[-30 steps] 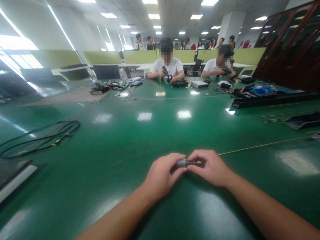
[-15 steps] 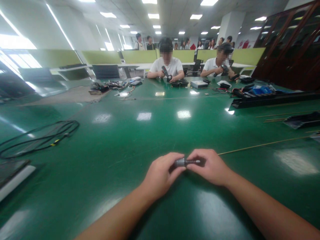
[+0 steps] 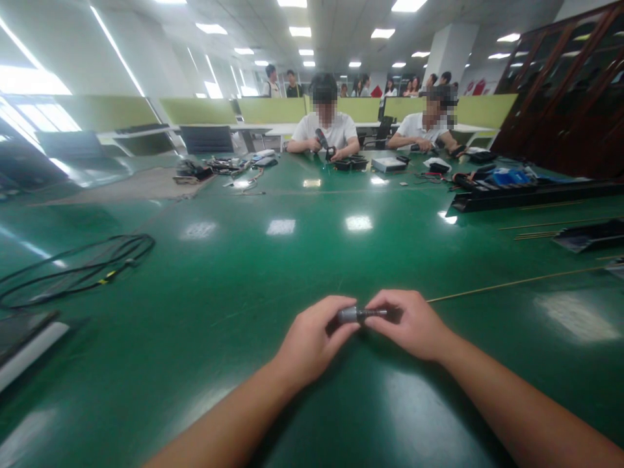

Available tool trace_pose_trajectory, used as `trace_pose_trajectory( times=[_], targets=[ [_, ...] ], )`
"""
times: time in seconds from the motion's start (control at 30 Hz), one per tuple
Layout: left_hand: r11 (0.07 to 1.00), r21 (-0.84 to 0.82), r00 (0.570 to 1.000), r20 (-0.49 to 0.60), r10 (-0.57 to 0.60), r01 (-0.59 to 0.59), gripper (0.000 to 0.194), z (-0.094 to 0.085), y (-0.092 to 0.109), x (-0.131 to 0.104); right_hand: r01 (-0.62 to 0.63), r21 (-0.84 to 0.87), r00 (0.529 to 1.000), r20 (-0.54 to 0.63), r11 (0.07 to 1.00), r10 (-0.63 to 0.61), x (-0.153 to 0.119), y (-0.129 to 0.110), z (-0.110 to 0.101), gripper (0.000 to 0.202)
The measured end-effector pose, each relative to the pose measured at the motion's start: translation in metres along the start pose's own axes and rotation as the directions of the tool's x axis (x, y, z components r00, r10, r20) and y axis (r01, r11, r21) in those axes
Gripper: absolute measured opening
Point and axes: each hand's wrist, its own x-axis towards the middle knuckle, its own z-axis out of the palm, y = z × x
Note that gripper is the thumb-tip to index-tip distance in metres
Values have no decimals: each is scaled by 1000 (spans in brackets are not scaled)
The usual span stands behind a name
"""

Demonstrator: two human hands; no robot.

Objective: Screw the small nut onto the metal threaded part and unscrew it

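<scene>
While held crosswise, grey piece (image 3: 349,315), tip (image 3: 383,312) rightward

The left end of the metal piece (image 3: 348,315) is hidden inside the left hand (image 3: 314,338); whether the tip of its thin shaft touches the right hand (image 3: 412,325) cannot be told. The other fingers of both hands are mostly out of sight behind the thumbs and palms. The forearms (image 3: 229,416) are cut off below. The near end of the rod (image 3: 511,281) disappears at the right hand. The left edge cuts the cable (image 3: 104,270) and the slab (image 3: 32,357); the right edge cuts the cabinet (image 3: 565,97). Pixel blocks cover two seated people's heads. The far clutter (image 3: 234,166) is too small and blurred to sort out.
</scene>
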Motion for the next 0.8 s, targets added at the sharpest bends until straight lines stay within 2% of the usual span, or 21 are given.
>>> trace_pose_trajectory(
  times=[0.8],
  targets=[
    [999,-32,1000,-8,-24,24,29,-4,-4,1,-16,-29,1000,-22,999,15,2,5,-4,8]
  ],
)
